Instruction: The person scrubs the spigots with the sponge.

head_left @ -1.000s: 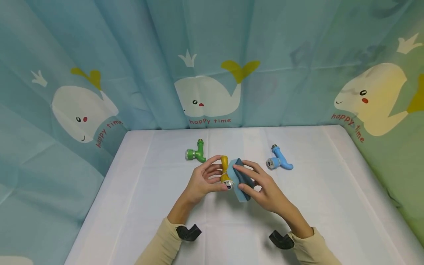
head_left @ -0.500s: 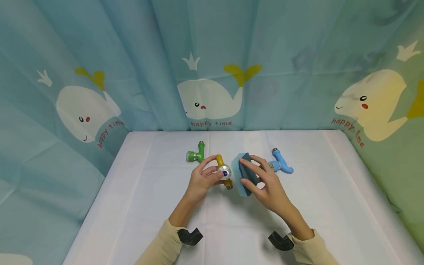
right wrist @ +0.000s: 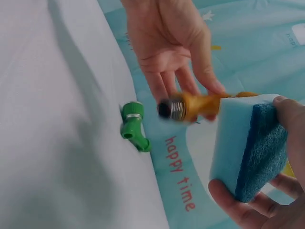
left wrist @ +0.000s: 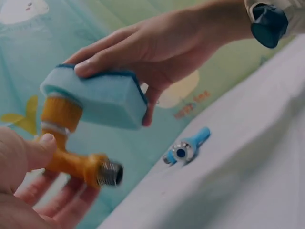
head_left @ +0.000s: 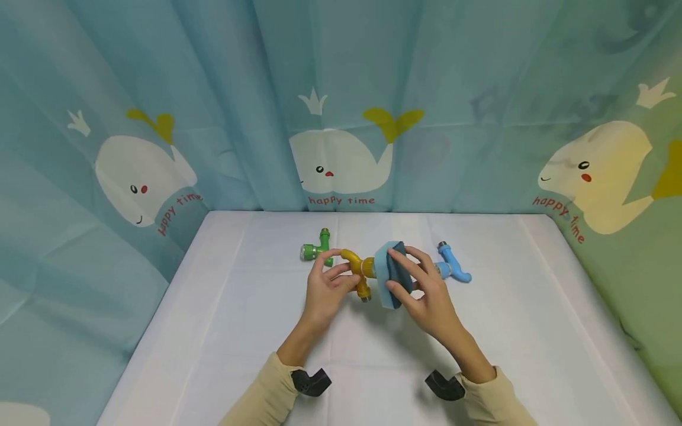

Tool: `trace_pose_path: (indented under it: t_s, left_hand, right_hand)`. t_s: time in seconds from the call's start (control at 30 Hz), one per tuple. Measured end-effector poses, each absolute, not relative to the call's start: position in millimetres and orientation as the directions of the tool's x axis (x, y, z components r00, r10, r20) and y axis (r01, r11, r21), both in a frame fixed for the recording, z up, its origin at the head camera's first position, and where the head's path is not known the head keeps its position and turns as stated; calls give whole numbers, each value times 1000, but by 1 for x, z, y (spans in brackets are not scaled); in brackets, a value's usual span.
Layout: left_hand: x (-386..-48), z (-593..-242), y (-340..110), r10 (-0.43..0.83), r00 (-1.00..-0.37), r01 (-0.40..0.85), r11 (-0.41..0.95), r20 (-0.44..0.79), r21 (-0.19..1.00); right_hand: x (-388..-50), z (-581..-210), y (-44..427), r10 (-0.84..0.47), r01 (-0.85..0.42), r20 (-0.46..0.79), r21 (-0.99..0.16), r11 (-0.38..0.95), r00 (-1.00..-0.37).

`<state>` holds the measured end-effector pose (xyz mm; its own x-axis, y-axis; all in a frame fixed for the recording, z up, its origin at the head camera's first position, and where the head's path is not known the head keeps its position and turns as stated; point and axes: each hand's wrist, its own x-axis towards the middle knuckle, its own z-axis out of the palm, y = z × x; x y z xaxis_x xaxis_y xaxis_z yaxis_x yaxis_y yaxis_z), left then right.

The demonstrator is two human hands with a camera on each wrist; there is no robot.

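My left hand (head_left: 328, 291) pinches a yellow faucet (head_left: 354, 262) between thumb and fingers, above the table. Its threaded end (left wrist: 110, 172) points toward me, and its knob (left wrist: 62, 113) faces right. In my right hand (head_left: 433, 294) is a sponge (head_left: 389, 276), light blue with a dark blue scouring side (right wrist: 263, 151). The sponge's light face presses against the knob's end and hides it. Left of the hands, a green faucet (head_left: 324, 239) lies on the table, partly behind my left fingers. A blue faucet (head_left: 452, 260) lies to the right, its knob partly behind my right hand.
The white-covered table (head_left: 256, 331) extends around and below both hands. Behind it and at its sides hangs a blue-green curtain (head_left: 453, 71) with whale prints. Black wrist mounts (head_left: 311, 383) sit on both sleeves.
The yellow faucet has been turned in my left hand, so its knob swung from facing me to facing right. The sponge rose slightly and now meets the knob's end.
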<state>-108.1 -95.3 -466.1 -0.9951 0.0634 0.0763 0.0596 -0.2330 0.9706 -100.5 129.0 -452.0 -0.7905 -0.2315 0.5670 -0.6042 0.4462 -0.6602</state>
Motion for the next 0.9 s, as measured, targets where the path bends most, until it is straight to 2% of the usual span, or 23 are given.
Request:
trace_pose_path:
  t_s: [0.2, 0.43, 0.67, 0.9]
  left_hand:
    - [-108, -464, -97, 61, -991, 95, -274, 116, 957]
    - [-108, -457, -100, 65, -984, 148, -232, 167, 961]
    - [-106, -455, -102, 41, -979, 183, -240, 198, 953]
    - [-104, -455, -98, 41, -977, 195, -225, 209, 955]
  right_hand:
    - [-99, -449, 134, -202, -533, 495, -748, 395, -845]
    - [-98, -440, 136, -205, -565, 528, -745, 353, -824]
    - [-94, -445, 139, -233, -531, 477, -766, 361, -847]
    - [-95, -439, 141, -209, -560, 521, -744, 364, -828]
